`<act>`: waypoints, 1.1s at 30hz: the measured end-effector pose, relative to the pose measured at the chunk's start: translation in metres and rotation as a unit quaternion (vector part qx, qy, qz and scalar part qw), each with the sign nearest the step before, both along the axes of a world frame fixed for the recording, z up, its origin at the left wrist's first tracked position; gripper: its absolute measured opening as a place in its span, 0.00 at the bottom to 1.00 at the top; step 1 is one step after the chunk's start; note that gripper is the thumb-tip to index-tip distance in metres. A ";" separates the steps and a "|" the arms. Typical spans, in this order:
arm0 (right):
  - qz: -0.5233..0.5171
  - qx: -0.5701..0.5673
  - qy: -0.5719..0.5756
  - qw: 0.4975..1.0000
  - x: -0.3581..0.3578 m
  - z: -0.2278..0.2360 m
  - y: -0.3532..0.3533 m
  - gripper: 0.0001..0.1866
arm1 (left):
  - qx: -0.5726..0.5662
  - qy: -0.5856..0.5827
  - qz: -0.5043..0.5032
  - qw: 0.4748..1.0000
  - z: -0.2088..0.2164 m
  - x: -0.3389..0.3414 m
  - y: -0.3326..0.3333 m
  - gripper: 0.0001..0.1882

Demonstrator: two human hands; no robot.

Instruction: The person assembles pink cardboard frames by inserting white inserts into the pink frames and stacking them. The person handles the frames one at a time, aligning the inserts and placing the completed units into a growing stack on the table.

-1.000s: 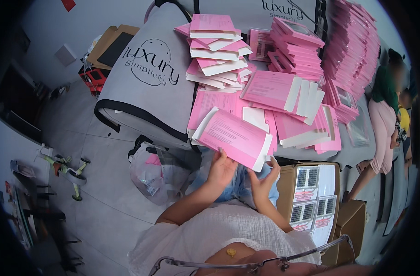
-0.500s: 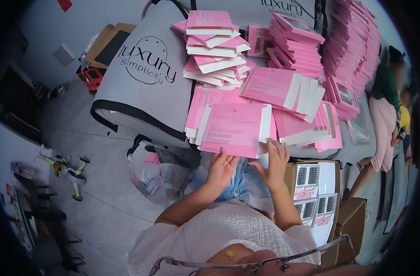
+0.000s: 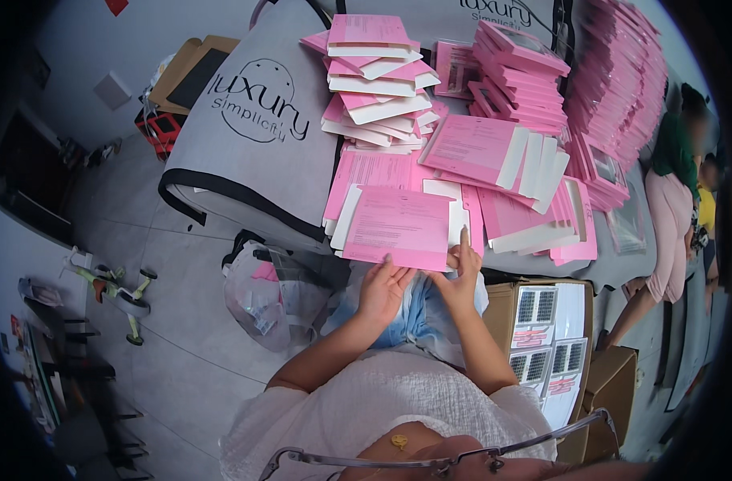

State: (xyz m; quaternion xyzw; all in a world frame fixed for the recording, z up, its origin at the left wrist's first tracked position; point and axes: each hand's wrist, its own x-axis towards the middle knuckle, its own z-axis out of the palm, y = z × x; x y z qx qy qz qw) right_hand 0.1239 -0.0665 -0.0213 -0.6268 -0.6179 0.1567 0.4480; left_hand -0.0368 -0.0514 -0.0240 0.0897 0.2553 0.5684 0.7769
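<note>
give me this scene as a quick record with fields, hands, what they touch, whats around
left hand: left hand, palm up under the near edge of the flat pink carton
right hand: right hand, fingers spread at the same carton's near right corner, one finger up along its edge
carton: lies flat on the grey table, white flaps showing at both ends
on table: leaning stack of folded pink and white cartons; rows of assembled pink boxes
beside person: open brown cardboard box on the right, plastic bag on the floor
others: another person at far right
</note>
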 end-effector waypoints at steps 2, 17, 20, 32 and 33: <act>-0.006 -0.014 0.035 0.999 -0.010 0.000 0.002 0.54 | 0.010 0.013 -0.007 1.000 0.009 -0.001 0.002 0.16; 0.000 -0.087 0.438 0.895 -0.043 -0.014 0.001 0.40 | 0.074 0.072 0.033 0.994 -0.018 0.007 0.018 0.15; 0.021 -0.075 0.405 0.911 -0.040 -0.018 0.005 0.38 | 0.079 0.081 0.033 0.993 -0.021 0.010 0.018 0.15; -0.038 0.023 0.280 0.959 -0.044 -0.027 0.009 0.45 | 0.117 0.088 0.050 0.988 -0.023 0.014 0.014 0.15; -0.077 0.025 0.191 0.978 -0.041 -0.026 0.004 0.45 | 0.117 0.082 0.049 0.989 -0.026 0.014 0.015 0.15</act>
